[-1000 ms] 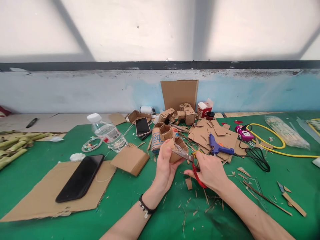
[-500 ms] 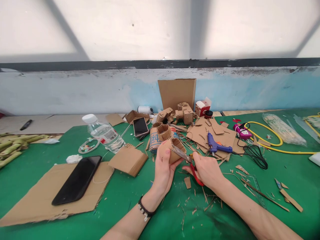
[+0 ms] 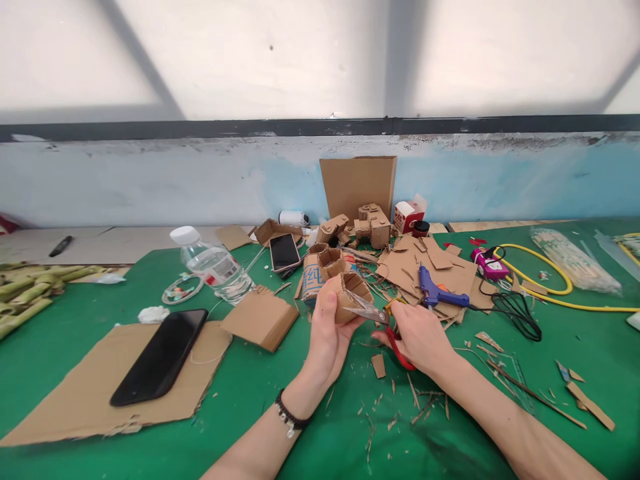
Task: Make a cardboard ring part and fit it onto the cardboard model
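Note:
My left hand point(image 3: 330, 327) is closed round a short cardboard tube point(image 3: 350, 297), whose open end tilts up and to the right. In my right hand point(image 3: 417, 337) is a pair of scissors point(image 3: 397, 343) with red and yellow handles. The blades are parted and lie across the near right side of the tube's rim. Just behind the tube stand more rolled cardboard cylinders point(image 3: 330, 261), one with blue printing. Whether the blades touch the cardboard, I cannot tell.
A blue glue gun point(image 3: 440, 290) lies on cardboard scraps point(image 3: 397, 267) at right, its black cable point(image 3: 517, 313) coiled beside it. Left are a water bottle point(image 3: 215, 267), a cardboard block point(image 3: 260, 317) and a black phone point(image 3: 160, 357). Small offcuts litter the green tabletop point(image 3: 280, 413).
The scissor blades have opened and drawn back a little from the tube's rim. The tube has turned slightly in my left hand. The whole view has shifted a little.

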The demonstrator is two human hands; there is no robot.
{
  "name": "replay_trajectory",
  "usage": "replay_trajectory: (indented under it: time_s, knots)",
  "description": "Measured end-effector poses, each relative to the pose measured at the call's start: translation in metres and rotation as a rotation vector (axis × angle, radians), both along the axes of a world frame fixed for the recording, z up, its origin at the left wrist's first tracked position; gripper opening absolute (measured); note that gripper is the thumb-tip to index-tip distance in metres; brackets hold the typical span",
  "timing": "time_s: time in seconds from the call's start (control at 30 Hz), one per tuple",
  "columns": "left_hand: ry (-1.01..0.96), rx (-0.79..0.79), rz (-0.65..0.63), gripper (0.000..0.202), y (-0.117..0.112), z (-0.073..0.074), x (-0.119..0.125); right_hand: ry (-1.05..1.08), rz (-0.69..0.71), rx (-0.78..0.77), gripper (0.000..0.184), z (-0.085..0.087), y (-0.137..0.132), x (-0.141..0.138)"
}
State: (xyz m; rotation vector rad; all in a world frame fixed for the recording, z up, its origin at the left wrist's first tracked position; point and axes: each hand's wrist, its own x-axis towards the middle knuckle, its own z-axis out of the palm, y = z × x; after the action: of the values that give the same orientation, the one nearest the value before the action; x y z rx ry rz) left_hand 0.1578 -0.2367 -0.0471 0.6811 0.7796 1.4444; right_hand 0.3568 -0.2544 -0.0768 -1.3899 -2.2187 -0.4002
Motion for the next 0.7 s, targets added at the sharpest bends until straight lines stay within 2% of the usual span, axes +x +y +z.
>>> replay_trajectory:
  time_s: [0.13, 0.37, 0.57, 0.7]
  knots:
    - [-0.015, -0.013, -0.041, 0.065, -0.004, -0.001, 0.003, -0.022, -0.016, 0.030, 0.036, -0.003, 0.000, 0.000]
    - [-0.032, -0.007, -0.103, 0.062, 0.004, 0.006, -0.009, 0.032, -0.002, -0.015, 0.042, 0.010, 0.003, 0.011]
    - [-0.065, -0.157, -0.289, 0.067, 0.015, 0.007, -0.027, 0.254, 0.103, -0.105, 0.034, 0.004, 0.013, 0.028]
    - [-0.112, -0.204, -0.365, 0.071, 0.019, 0.002, -0.034, 0.318, 0.192, -0.134, 0.038, 0.006, 0.019, 0.039]
